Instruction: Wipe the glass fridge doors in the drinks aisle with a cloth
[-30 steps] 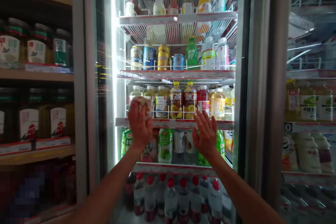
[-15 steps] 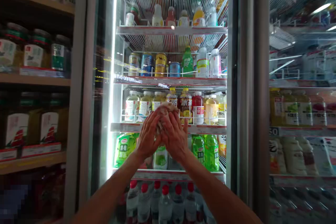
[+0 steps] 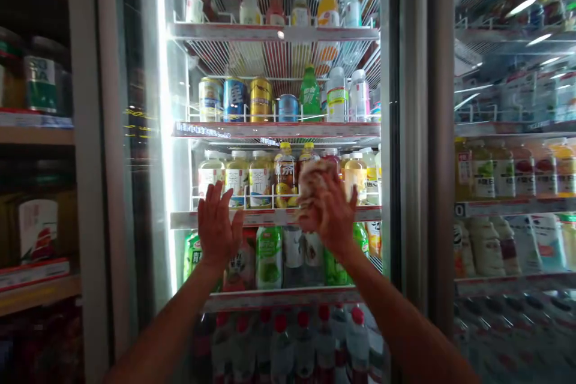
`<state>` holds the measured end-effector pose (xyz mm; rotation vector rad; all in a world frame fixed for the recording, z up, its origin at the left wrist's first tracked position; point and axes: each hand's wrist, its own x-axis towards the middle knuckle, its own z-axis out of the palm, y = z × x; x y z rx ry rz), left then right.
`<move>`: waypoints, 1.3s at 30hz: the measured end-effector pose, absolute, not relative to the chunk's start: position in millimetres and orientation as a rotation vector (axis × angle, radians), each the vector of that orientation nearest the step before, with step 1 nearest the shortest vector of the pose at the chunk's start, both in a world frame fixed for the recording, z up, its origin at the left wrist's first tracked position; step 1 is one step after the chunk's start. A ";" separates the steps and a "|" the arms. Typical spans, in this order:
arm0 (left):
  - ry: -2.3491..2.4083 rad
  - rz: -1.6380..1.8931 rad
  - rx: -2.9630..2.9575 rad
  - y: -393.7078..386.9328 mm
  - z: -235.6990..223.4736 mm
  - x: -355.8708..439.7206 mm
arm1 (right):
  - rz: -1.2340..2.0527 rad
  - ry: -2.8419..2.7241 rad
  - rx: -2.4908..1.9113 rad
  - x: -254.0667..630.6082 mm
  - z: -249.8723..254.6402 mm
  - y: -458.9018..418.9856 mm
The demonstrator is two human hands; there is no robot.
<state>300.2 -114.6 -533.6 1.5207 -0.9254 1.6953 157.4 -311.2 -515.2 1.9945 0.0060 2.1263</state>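
Note:
A glass cooler door (image 3: 270,255) stands in front of me, with lit drink shelves behind it. My right hand (image 3: 335,216) is shut on a crumpled pale pinkish cloth (image 3: 314,189), pressed toward the glass at the level of the tea bottles; hand and cloth are a little blurred. To its left, my left hand (image 3: 219,222) is raised with its fingers stretched upward and holds nothing. Its palm faces the glass, though I cannot tell whether it touches.
Behind the glass are several cans (image 3: 261,100), tea bottles (image 3: 237,177) and red-capped bottles (image 3: 280,336). A metal door frame (image 3: 416,132) runs up the right side, beside another glass-fronted cooler (image 3: 517,222). At the left stands a shelf (image 3: 38,135) with jars.
My hands were together on the cloth and have come apart. The right has moved right with the cloth; the left has let go and moved left. The view has shifted slightly right.

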 end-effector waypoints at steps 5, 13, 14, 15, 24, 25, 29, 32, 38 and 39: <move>-0.918 1.713 1.535 -117.2 -533.6 300.6 | 2.440 -0.343 1.709 117.8 -508.5 -381.6; -0.919 1.767 1.650 -112.9 -537.7 300.7 | 2.088 -0.005 2.024 175.3 -530.4 -278.8; -0.928 1.776 1.655 -111.6 -539.4 301.1 | 2.055 0.033 2.031 173.9 -534.0 -279.3; -0.934 1.782 1.662 -110.6 -541.2 301.5 | 2.044 0.055 2.017 169.3 -537.3 -286.1; -0.911 1.770 1.676 -113.0 -550.1 302.0 | 2.364 -0.305 1.760 136.5 -544.8 -357.3; -0.908 1.768 1.676 -112.9 -550.1 302.6 | 2.318 -0.236 1.802 144.0 -546.8 -344.2; -0.924 1.762 1.687 -109.2 -553.2 305.1 | 2.142 0.011 1.952 165.4 -559.1 -299.4; -0.931 1.758 1.681 -108.9 -562.4 300.6 | 2.076 0.015 1.963 152.8 -566.6 -314.6; -1.076 1.731 1.715 -134.1 -594.8 277.5 | 2.408 -0.482 1.764 123.5 -565.9 -369.0; -1.089 1.732 1.732 -138.4 -598.5 275.4 | 2.400 -0.471 1.787 127.5 -567.6 -362.5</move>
